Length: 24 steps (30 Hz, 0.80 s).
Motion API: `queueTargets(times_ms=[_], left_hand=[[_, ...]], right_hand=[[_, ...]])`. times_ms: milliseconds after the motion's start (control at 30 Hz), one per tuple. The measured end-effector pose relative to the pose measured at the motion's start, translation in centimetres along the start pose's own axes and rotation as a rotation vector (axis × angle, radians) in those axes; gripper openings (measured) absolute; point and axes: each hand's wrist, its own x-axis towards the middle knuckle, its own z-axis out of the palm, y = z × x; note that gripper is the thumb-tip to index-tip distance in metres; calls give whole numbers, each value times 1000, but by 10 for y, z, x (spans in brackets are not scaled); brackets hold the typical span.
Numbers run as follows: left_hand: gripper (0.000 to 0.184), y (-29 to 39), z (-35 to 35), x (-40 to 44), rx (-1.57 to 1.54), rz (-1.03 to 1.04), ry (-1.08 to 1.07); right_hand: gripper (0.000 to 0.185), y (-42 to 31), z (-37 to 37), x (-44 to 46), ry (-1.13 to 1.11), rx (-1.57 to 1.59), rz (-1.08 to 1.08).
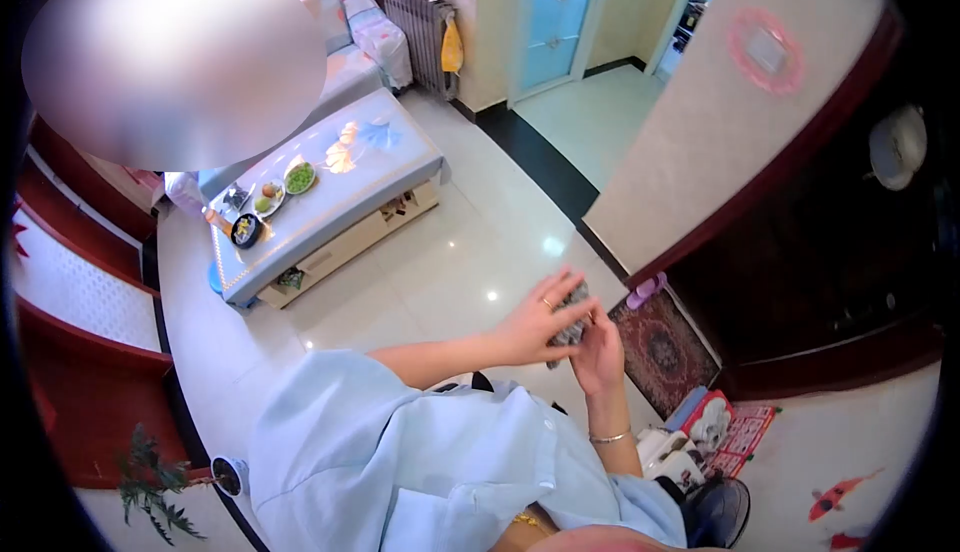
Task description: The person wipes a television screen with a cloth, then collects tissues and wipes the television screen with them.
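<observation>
My left hand (pixel 533 332) and right hand (pixel 602 354), 2 sets of bent fingers, hold 1 grey patterned bundle (pixel 571 335) between them, left of the red rug (pixel 662 347).

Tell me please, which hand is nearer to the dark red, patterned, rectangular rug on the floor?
Right. The right hand is raised just left of the rug in the view; the left hand is further left of it.

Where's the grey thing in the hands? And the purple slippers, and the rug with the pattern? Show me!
Grey thing (pixel 572 333): head view, on its uncovered part.
Purple slippers (pixel 647 290): head view, about the middle of the pair.
Patterned rug (pixel 661 350): head view, on its middle.
</observation>
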Motion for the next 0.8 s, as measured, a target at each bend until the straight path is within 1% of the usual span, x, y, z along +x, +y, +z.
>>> queueTargets(times_ms=[67,100,200,233,333,367,467,500,567,600,667,733,800], left_hand=[[70,-41,-38,15,-13,-91,92],[64,-59,-50,21,-33,-111,176],[62,-121,-74,34,-101,-219,243],[59,-144,-82,43,-65,-222,277],[58,-215,-101,73,-31,-259,339],[57,-240,-107,86,-31,-273,354],[56,-312,-128,131,-10,-333,378],[56,-339,-141,147,18,-358,379],[55,-388,-173,165,84,-449,374],[53,-411,-190,169,143,-501,441],[49,-443,-229,169,251,-615,585],[42,-470,-265,158,224,-747,771],[31,-498,-292,149,80,-857,972]], right_hand=[[43,1,23,57,-120,5,68],[43,0,30,82,-176,4,100],[48,7,39,160,-245,-138,192],[49,8,43,188,-249,-169,211],[51,1,61,265,-214,-347,309],[49,2,56,297,-236,-400,278],[43,-6,54,400,-378,-746,85],[41,-8,56,438,-395,-743,86],[41,-8,74,506,-448,-738,174],[41,-7,85,541,-476,-741,225],[42,-3,117,607,-668,-774,293],[43,11,148,668,-833,-754,377],[43,24,178,724,-906,-754,445]])
